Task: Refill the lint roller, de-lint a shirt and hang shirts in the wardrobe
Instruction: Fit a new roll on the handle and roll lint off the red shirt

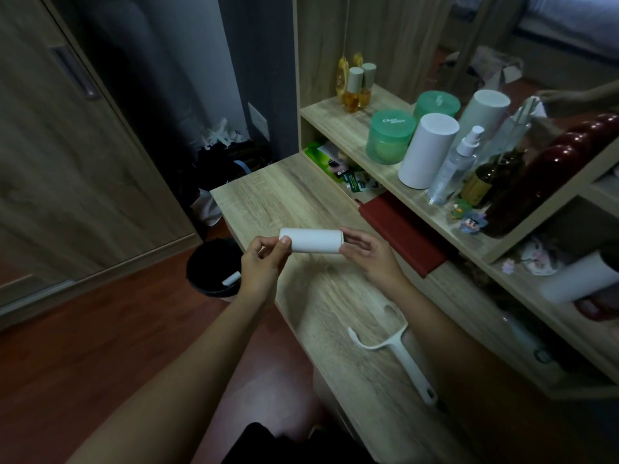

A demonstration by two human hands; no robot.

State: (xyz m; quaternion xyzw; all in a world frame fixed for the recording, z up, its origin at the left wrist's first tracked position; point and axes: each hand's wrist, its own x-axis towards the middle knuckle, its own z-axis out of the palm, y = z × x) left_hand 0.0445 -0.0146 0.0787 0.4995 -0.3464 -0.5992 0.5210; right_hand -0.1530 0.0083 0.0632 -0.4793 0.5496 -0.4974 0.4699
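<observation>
White cylindrical paper lint-roll refill held level above pale wood-grain desk, left hand pinching its left end, right hand gripping its right end, white plastic lint-roller handle lying bare on desk nearer the person, black round bin on floor beside desk, white roll inside.

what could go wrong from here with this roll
The roll is pinched only at its ends by the left hand and right hand, near the desk edge; a slip might drop it into the bin. The right forearm lies close to the handle and might knock it.
</observation>
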